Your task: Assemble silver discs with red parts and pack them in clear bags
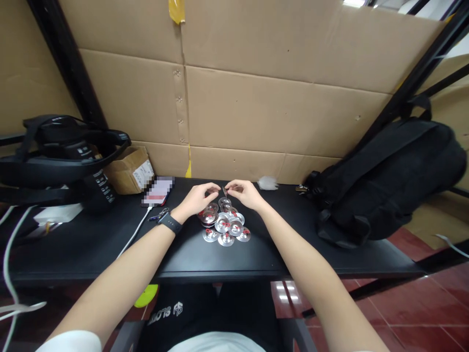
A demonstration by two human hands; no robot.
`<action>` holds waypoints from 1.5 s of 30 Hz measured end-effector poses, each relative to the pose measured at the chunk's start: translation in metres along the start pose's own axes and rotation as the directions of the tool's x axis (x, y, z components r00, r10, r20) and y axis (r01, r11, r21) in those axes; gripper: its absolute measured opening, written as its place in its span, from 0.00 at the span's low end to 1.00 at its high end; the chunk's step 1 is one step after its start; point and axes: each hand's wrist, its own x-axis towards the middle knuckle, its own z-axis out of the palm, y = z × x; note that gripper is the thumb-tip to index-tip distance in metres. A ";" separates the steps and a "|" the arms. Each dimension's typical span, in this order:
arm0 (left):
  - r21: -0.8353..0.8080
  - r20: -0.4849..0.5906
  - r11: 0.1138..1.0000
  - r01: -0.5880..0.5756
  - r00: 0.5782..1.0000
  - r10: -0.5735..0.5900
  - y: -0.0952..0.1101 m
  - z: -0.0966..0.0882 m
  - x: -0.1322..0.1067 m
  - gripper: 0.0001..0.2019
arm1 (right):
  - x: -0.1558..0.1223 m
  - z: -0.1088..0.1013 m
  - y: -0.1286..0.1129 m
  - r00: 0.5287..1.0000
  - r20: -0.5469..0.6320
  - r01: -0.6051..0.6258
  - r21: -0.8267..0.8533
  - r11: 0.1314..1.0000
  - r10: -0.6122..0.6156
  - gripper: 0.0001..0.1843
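Observation:
Small round silvery metal discs [236,228] with raised centres and red marks lie in a loose, overlapping pile on the black table, near the middle of the head view. Just beyond the pile, my right hand [245,192] pinches one metal disc [224,192], held on edge between thumb and fingers. Close to that disc on its left side is my left hand [201,198], its thumb and fingers curved and apart with nothing visible between them. A dark smartwatch [170,222] is on my left wrist.
A phone [158,191] with a white cable and some keys lie left of the pile. Farther left are a cardboard box [134,171] and a black headset [66,161]. A crumpled clear plastic piece [267,183] and black backpack [388,176] are right. Cardboard panels [256,107] stand behind.

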 end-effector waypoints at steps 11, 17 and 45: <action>-0.117 -0.164 0.993 -0.001 0.986 -0.018 0.013 0.002 -0.003 0.08 | -0.006 0.036 -0.020 0.989 -0.068 -0.093 0.428 0.899 0.135 0.21; 0.151 -0.115 0.987 -0.048 0.991 0.065 0.010 -0.005 0.003 0.07 | -0.001 0.045 -0.014 0.989 -0.112 -0.044 0.373 0.927 0.092 0.18; 0.413 0.131 0.911 -0.016 0.991 -0.042 -0.057 -0.014 0.007 0.13 | -0.004 -0.005 0.006 0.924 0.383 0.168 -0.436 0.884 0.014 0.13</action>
